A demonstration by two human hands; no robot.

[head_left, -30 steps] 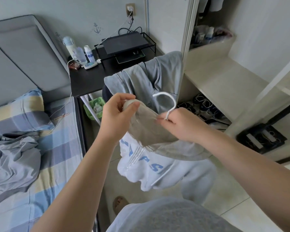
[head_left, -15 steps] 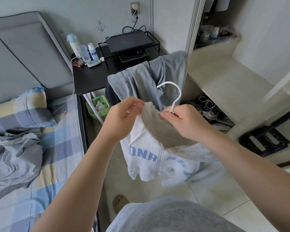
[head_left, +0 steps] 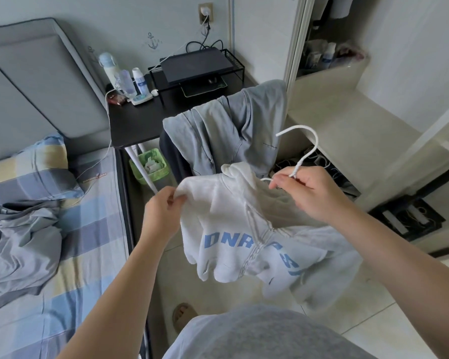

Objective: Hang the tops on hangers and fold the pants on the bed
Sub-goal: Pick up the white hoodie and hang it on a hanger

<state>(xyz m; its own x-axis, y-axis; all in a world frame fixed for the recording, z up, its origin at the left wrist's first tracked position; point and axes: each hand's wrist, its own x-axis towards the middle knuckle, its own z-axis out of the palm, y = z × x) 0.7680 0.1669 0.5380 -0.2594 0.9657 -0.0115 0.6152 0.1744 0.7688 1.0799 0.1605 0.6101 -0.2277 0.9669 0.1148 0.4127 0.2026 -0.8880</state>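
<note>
Checked bed [head_left: 88, 255] under crumpled grey clothes [head_left: 18, 244]

The hands have drawn apart: the left hand [head_left: 163, 211] now pulls the white hoodie's [head_left: 233, 229] shoulder out leftward, the right hand [head_left: 306, 195] has lifted the hanger [head_left: 309, 151] rightward, and the blue lettering has spread into view.

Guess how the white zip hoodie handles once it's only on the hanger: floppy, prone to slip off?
Probably floppy: the white hoodie sags in folds below the left hand. It may slide, since the white hanger, pinched by the right hand, looks thin and smooth.
</note>
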